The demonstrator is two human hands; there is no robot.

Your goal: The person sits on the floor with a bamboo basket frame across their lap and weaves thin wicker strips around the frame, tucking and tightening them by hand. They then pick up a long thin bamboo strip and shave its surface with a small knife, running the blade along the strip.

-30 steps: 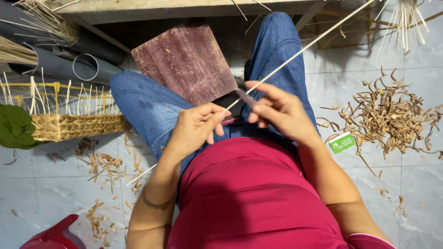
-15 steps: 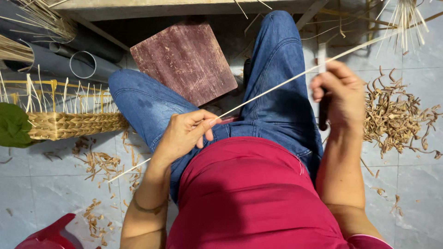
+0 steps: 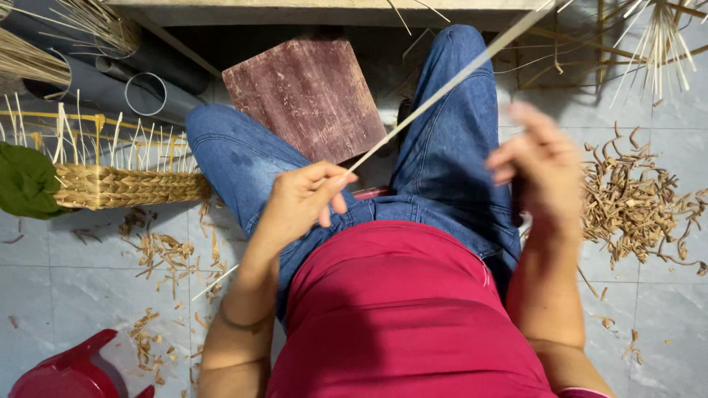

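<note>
Strip: the long pale cane strip (image 3: 442, 85) runs from your lap up and to the right, over your right thigh.
Left hand: your left hand (image 3: 299, 203) pinches the strip's lower end, fingers closed on it above your left thigh.
Right hand: your right hand (image 3: 538, 166) is blurred beside your right thigh; you cannot tell its grip.
Board: a worn reddish board (image 3: 306, 96) lies between your knees.
Basket: a half-woven basket (image 3: 125, 184) stands left of your left knee.
Shavings: a heap of shavings (image 3: 638, 199) lies on the tiles at your right.
</note>
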